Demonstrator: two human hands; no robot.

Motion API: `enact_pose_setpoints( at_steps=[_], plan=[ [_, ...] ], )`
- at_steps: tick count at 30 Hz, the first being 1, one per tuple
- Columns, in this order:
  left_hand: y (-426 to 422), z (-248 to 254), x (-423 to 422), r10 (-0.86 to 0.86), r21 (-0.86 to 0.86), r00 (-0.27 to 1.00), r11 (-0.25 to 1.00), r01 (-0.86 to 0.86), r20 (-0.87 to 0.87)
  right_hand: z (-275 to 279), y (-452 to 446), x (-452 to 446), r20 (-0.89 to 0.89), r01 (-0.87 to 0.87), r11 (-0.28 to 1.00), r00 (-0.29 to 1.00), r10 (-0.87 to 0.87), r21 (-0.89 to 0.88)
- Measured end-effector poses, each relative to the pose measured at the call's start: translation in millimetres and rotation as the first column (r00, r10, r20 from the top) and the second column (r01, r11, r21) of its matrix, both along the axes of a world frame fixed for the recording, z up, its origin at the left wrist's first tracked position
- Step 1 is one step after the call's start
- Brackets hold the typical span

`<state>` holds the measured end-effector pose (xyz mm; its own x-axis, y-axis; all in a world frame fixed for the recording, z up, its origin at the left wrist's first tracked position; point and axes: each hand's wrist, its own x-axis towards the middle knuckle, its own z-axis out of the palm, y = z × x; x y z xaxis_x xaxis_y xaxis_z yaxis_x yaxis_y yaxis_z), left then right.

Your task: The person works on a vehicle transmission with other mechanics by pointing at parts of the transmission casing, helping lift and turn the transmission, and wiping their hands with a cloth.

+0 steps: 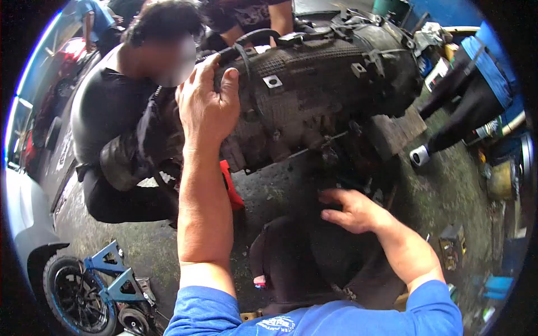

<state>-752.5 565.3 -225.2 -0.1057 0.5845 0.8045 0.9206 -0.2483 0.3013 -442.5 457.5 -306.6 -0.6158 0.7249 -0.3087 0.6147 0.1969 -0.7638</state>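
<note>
A large, dark, grimy machine part with a long rounded, ribbed casing lies across the floor in front of me. My left hand is raised at its left end, thumb apart and fingers stretched upward. The fingertips overlap a black hose that loops over the casing; whether they touch it I cannot tell. Low in front of the part, my right hand hangs above my dark-clothed legs, fingers spread and nothing in them. A red-orange object stands beside my left forearm, under the part's left end.
A person in dark clothes crouches at the left, close to my left hand. Another person's arms reach in from behind the part. Wooden blocks lie at its right, near a standing person's leg. A wheel stands lower left.
</note>
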Motion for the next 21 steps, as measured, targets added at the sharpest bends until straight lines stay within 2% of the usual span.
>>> enact_pose_setpoints(
  at_steps=[2, 4, 6, 7, 8, 10, 14, 21],
  plan=[
    [-1.7, -2.2, 0.6, -0.003, 0.006, 0.999, 1.0, 0.004, -0.046, 11.5, 8.9, -17.0, -0.026, 0.011, 0.999, 1.0, -0.01, 0.03],
    [-2.5, -2.4, 0.8, 0.016, 0.01, 0.996, 1.0, -0.015, -0.091, 10.2, 22.5, -30.8, -0.084, 0.073, 0.987, 0.995, -0.061, 0.144],
    [-2.9, -1.8, 1.1, 0.016, -0.007, 0.996, 1.0, -0.017, -0.082, 6.5, 42.3, -47.4, -0.224, 0.164, 0.922, 0.971, -0.087, 0.351],
    [-3.0, -1.2, 2.1, 0.022, -0.023, 0.997, 0.999, -0.024, -0.077, 6.9, 52.2, -56.2, -0.233, 0.212, 0.848, 0.966, -0.108, 0.486],
    [-3.4, -1.1, 2.5, 0.017, -0.019, 0.997, 1.0, -0.018, -0.072, 13.1, 60.6, -68.6, -0.273, 0.249, 0.808, 0.955, -0.113, 0.534],
    [-3.7, -1.2, 2.6, 0.045, -0.043, 0.996, 0.998, -0.049, -0.073, 20.0, 72.7, -90.2, -0.356, 0.303, 0.772, 0.928, -0.106, 0.559],
    [-3.7, -1.6, 2.4, 0.039, -0.04, 0.997, 0.998, -0.042, -0.066, 31.4, 84.9, -109.3, -0.277, 0.236, 0.815, 0.956, -0.096, 0.53],
    [-6.0, 1.2, 2.3, 0.063, -0.018, 0.996, 0.998, -0.064, -0.066, 24.8, 91.0, -111.6, -0.326, 0.228, 0.708, 0.945, 0.003, 0.668]
  ],
)
